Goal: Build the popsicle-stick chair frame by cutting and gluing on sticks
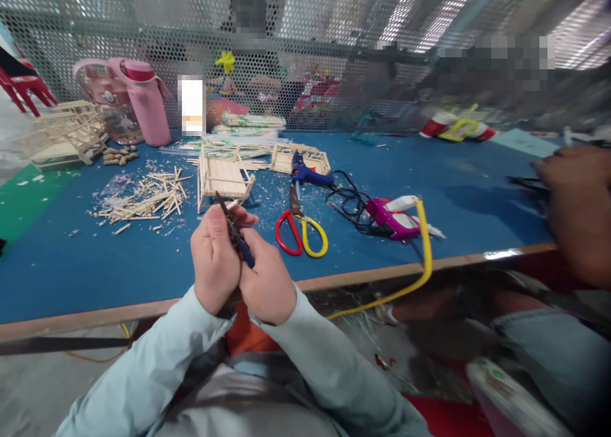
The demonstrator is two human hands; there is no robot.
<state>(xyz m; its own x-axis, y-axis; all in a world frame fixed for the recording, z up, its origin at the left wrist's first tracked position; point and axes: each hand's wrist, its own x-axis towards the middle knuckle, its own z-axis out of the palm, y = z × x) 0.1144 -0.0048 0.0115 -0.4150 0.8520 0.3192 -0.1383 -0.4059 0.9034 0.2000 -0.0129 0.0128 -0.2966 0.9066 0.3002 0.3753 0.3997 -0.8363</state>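
Note:
Both hands meet above the front of the blue table. My right hand (267,275) is closed around a dark pliers-like tool with a blue handle (246,254), its pointed end angled up and left. My left hand (214,256) is closed against the tool's other side. A short pale wooden stick (231,205) shows at its fingertips; the fingers hide the rest. Just beyond stands a small model of wooden sticks (226,177). Scissors with red and yellow handles (301,232) lie right of my hands, touching or close to a blue glue gun (310,173).
Loose cut sticks (153,198) lie scattered at left, near peanuts (119,156). Behind are a pink bottle (149,109) and another stick model (69,138). A magenta glue gun (394,219) with a yellow cord (424,246) rests near the edge. Another person's hand (580,189) is at far right.

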